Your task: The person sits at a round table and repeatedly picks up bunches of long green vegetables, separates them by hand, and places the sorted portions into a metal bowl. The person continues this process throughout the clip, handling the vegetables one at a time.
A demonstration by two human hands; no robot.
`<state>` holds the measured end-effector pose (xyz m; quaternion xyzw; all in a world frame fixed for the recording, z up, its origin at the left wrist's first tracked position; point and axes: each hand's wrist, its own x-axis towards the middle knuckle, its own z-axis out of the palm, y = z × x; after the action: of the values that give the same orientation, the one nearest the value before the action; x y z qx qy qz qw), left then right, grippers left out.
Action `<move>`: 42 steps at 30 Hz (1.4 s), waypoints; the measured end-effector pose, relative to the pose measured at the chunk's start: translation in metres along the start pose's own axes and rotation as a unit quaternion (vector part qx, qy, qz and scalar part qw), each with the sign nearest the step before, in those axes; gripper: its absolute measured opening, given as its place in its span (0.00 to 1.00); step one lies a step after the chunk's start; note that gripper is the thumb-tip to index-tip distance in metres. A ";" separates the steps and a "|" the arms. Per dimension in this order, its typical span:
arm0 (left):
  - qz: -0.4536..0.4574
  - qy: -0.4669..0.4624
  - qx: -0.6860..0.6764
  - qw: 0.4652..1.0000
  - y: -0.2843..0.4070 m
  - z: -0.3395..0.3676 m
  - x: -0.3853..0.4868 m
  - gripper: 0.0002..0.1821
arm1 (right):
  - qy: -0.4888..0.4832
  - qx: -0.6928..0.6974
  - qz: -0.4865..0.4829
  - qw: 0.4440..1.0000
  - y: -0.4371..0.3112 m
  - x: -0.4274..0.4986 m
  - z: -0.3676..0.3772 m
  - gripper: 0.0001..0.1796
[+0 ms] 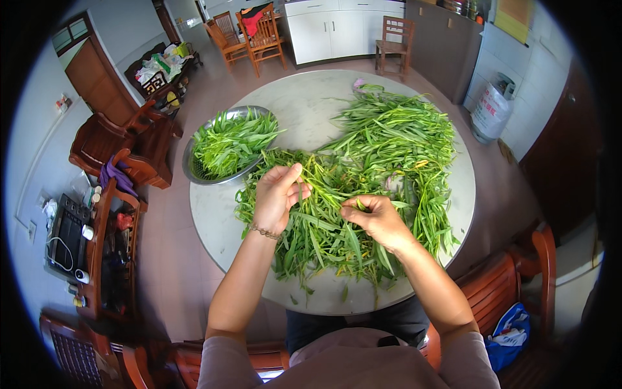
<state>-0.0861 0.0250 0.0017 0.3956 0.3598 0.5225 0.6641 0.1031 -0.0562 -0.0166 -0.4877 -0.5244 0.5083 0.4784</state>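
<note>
Between thumb and fingers, my left hand (282, 192) grips the stems of some water spinach (318, 182) above the near part of a leafy pile. My right hand (374, 216) pinches the same stems farther along, with leaves hanging below it. Loose greens (320, 243) with narrow leaves, some yellowed, spread under both hands. A larger heap of long-stemmed greens (393, 129) lies at the far right of the round table (301, 97). To the left, a perforated metal colander (214, 181) holds more leafy stems, and its rim is next to the near pile.
Wooden chairs (262, 39) and a white cabinet (335, 34) stand beyond the table. A gas cylinder (492, 109) is at the right wall. Wooden armchairs (129, 141) and a low wooden stand (104, 253) are on the left. A blue bag (510, 335) rests on the seat at right.
</note>
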 end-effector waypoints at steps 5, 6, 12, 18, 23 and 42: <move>0.039 -0.017 0.018 0.999 -0.002 -0.003 -0.001 0.07 | 0.032 -0.045 -0.019 0.998 0.008 0.004 0.009 0.07; 0.046 -0.022 0.021 0.998 -0.004 -0.003 0.000 0.07 | 0.061 -0.031 -0.010 0.998 0.009 0.005 0.015 0.07; 0.093 -0.029 0.107 0.989 0.008 -0.012 0.017 0.07 | 0.176 0.258 0.109 0.944 0.007 -0.002 0.008 0.08; 0.483 0.091 0.640 0.591 0.009 0.015 0.022 0.25 | 0.177 0.515 0.041 0.838 0.002 -0.041 -0.106 0.04; 0.299 -0.241 0.458 0.802 -0.078 0.123 0.032 0.10 | 0.189 0.532 0.039 0.824 0.026 -0.074 -0.150 0.09; -0.005 -0.209 0.201 0.957 -0.074 0.155 0.063 0.10 | 0.155 0.346 0.152 0.913 0.054 -0.063 -0.164 0.20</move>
<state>0.0951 0.0526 -0.0030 0.6199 0.3125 0.3415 0.6336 0.2724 -0.1079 -0.0669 -0.4385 -0.1543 0.6423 0.6094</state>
